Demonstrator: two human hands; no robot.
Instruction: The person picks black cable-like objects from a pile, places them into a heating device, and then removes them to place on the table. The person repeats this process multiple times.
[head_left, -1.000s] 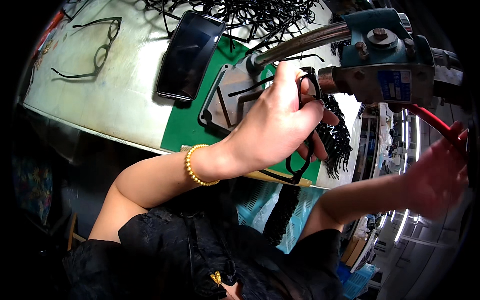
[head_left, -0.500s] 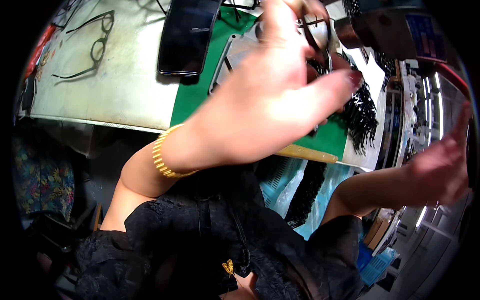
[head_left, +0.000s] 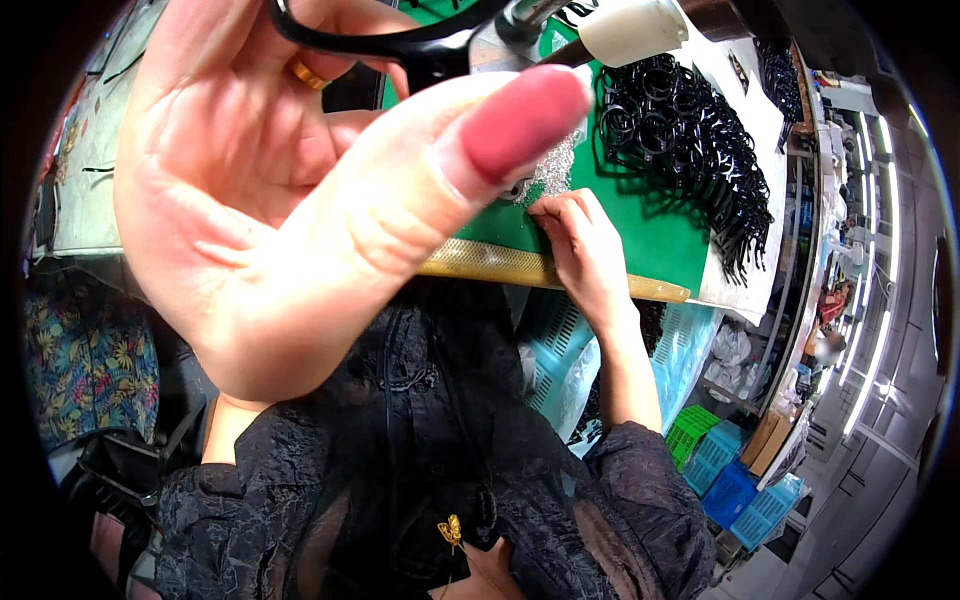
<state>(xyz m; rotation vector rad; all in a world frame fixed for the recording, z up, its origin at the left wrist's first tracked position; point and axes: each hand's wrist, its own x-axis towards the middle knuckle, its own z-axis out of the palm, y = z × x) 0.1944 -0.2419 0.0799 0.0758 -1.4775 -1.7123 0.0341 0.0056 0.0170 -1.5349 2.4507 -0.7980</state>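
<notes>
The left hand (head_left: 270,190) is raised close to the camera and fills the upper left of the view, palm toward the lens, thumb stretched out to the right with a red-painted nail. Its fingers curl around a black spectacle frame (head_left: 400,40), whose glossy rim arcs across the top of the hand; a gold ring shows on one finger just under that rim. Below and to the right of the frame, the right hand (head_left: 580,245) rests on the green mat (head_left: 650,230) of the bench, fingertips pinched together at the edge of a small heap of tiny silvery parts (head_left: 550,175); whether it actually holds one of them cannot be told. To the right of that heap, a big pile of black spectacle frames (head_left: 690,140) lies on the mat. A yellow perforated strip (head_left: 500,262) runs along the mat's near edge, just below the right hand. Blue and green plastic crates (head_left: 730,470) stand on the floor, well below the mat.
</notes>
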